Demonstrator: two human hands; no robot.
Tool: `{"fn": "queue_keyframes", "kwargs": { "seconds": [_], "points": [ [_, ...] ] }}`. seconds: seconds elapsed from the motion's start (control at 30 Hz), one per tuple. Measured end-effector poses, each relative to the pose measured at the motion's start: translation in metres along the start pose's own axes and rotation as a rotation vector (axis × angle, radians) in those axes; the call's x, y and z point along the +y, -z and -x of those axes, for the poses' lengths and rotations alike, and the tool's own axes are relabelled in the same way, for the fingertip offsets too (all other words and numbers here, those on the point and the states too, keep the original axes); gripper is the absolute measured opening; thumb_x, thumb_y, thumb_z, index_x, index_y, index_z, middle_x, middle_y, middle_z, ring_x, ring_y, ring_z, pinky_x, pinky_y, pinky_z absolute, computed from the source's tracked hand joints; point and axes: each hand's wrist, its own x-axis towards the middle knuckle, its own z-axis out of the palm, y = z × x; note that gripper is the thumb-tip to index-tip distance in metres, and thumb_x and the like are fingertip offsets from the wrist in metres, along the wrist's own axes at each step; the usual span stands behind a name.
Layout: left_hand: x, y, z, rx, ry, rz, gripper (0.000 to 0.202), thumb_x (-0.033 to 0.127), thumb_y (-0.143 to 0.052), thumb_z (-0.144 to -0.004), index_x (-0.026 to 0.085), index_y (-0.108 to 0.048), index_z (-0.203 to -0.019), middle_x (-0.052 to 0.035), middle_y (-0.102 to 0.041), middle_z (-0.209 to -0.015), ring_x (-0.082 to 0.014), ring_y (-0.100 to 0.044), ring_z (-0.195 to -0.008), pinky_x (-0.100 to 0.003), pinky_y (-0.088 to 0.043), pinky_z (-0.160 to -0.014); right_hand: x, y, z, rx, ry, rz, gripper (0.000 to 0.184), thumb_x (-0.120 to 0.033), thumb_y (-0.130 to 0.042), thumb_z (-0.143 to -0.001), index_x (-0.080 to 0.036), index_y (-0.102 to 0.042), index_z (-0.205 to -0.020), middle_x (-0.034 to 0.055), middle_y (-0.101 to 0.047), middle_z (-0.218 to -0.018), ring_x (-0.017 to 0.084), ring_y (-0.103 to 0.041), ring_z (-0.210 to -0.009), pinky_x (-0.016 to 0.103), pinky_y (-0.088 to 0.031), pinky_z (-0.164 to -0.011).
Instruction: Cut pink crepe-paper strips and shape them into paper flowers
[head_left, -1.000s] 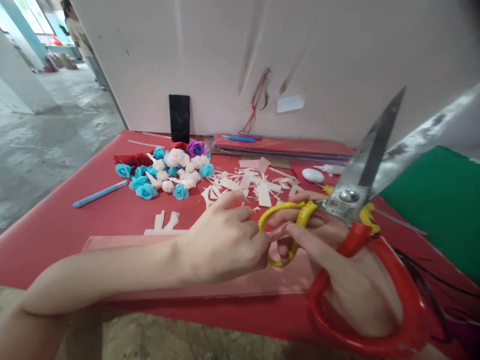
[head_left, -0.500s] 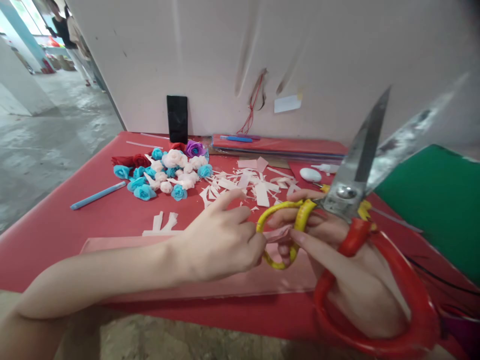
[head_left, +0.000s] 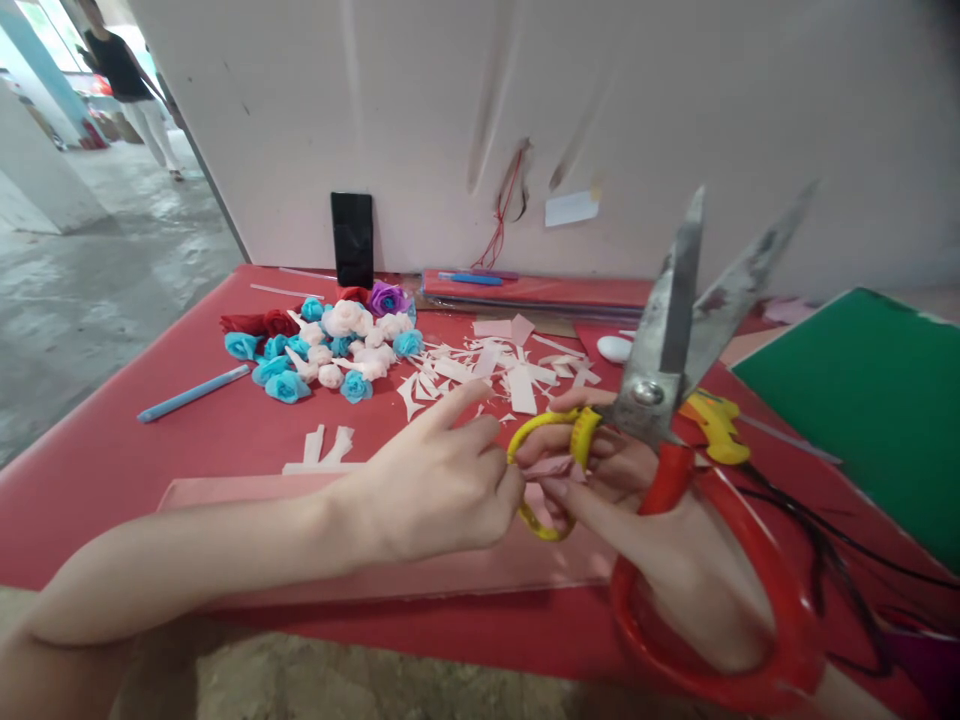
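My left hand (head_left: 442,470) is closed, its fingers curled on one end of a small pink paper strip (head_left: 549,468). Thumb and fingers of my right hand (head_left: 622,500) pinch the same strip from the other side. Large scissors (head_left: 649,393) hang on my right hand, which passes through the red handle loop; the blades point up and stand apart. The smaller yellow loop surrounds the fingers and the strip. Below both hands lies a wide pink paper sheet (head_left: 420,580) along the table's front edge. The fingertips of my left hand are partly hidden.
Paper roses (head_left: 349,320) in pink, blue, red and purple lie back left, beside pale scraps (head_left: 480,370). A phone (head_left: 352,240) leans on the wall. A blue pen (head_left: 193,393) lies left; a yellow glue gun (head_left: 712,425) and green board (head_left: 862,400) are right. A person (head_left: 124,80) stands far left.
My right hand and the scissors have shifted left and turned, baring the yellow glue gun. The strip stays pinched between both hands. The person in the background has moved.
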Motion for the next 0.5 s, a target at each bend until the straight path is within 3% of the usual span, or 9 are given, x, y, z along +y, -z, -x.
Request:
{"fn": "queue_keyframes", "kwargs": {
  "seconds": [0.2,0.37,0.5],
  "points": [
    [-0.002,-0.002,0.000,-0.010,0.044,0.194,0.026,0.014,-0.044,-0.078,0.017,-0.052,-0.054,0.0044,-0.053,-0.046,-0.0110,-0.046,-0.049,-0.034,-0.042,-0.084,-0.004,-0.002,0.004,0.029,-0.085,-0.036,0.032,-0.030,-0.065,-0.056,-0.026,-0.048,-0.082,-0.0023,-0.059,-0.061,0.014,-0.057,-0.049,0.023,-0.046,-0.036],
    [-0.003,-0.002,-0.002,0.033,0.092,0.379,0.027,0.017,-0.044,-0.079,0.016,-0.052,-0.054,0.0038,-0.055,-0.047,-0.0098,-0.045,-0.047,-0.030,-0.045,-0.076,-0.011,0.003,0.003,-0.059,-0.042,-0.073,0.025,-0.021,-0.060,-0.059,-0.027,-0.047,-0.079,-0.0038,-0.059,-0.060,0.011,-0.052,-0.039,0.021,-0.046,-0.035],
    [-0.002,-0.001,-0.002,0.025,0.134,0.532,0.029,0.019,-0.046,-0.079,0.016,-0.049,-0.050,0.0035,-0.052,-0.044,-0.0082,-0.042,-0.046,-0.025,-0.044,-0.070,-0.015,0.005,0.004,-0.136,-0.105,-0.149,0.024,-0.021,-0.059,-0.063,-0.028,-0.046,-0.084,-0.0040,-0.058,-0.060,0.012,-0.053,-0.039,0.022,-0.047,-0.036]
  ]
}}
